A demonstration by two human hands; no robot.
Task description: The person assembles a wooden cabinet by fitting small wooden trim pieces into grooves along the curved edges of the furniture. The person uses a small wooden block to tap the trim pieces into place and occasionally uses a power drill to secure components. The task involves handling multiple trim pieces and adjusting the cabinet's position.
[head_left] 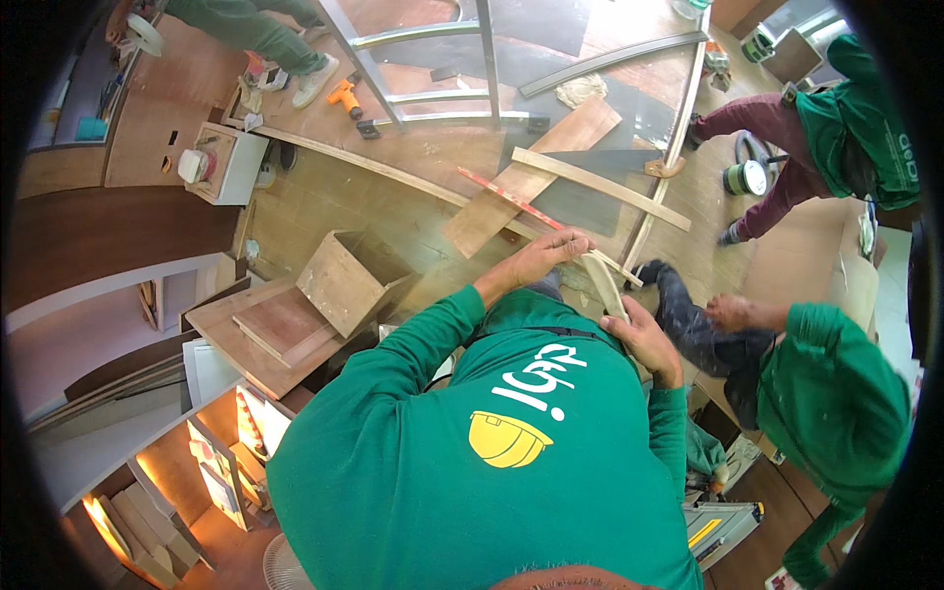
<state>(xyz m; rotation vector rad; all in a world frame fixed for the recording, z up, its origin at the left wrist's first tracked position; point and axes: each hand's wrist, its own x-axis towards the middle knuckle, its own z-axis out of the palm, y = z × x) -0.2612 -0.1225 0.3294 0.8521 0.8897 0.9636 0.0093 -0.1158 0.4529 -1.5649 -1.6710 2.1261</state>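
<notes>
Between my hands is a pale, slightly curved strip point(604, 285), cream-coloured, its exact kind not clear. My left hand point(546, 258) is closed at the strip's far end, fingers bent over it. Lower and to the right, my right hand point(644, 337) grips the near end between thumb and fingers. Just beyond my left hand, a red straight bar point(511, 199) lies slanting across a brown board point(531, 177). A pale wooden strip point(602, 189) crosses that board's right part.
A metal ladder point(433, 96) and an orange drill point(344, 98) are beyond the boards. At left stands an open wooden box point(344, 285). One person in green point(831, 393) is close on my right; another point(846, 138) is farther right, near a paint can point(744, 178).
</notes>
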